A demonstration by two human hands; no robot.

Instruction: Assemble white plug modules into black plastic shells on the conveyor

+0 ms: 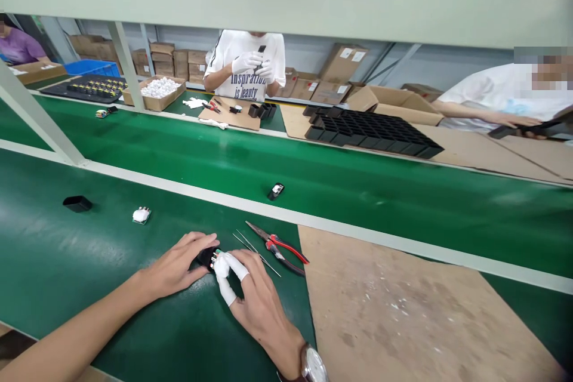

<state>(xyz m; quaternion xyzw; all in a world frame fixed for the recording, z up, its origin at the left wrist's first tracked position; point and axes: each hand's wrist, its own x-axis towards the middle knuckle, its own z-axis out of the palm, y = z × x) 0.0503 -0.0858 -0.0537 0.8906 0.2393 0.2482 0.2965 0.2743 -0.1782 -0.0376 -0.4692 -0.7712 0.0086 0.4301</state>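
Observation:
Low over the green bench, my left hand (185, 265) is closed around a small black plastic housing (206, 258). My right hand (255, 292), with white finger cots on thumb and forefinger, pinches a small circuit board (221, 264) topped with a white lump. The board is at the housing's open end; how far inside it sits is hidden by my fingers. Just beyond my right hand lie tweezers (257, 252) and red-and-black long-nose pliers (275, 246). Off to the left are another board with a white lump (141, 215) and an empty black housing (77, 203).
A brown board (403, 310) covers the bench at right. Past a pale rail (268, 209) runs a green conveyor belt (201, 155) carrying a black part (276, 191). A slanted post (40, 113) stands left, with a beam (286, 12) overhead. Co-workers sit opposite, near black housings (371, 131).

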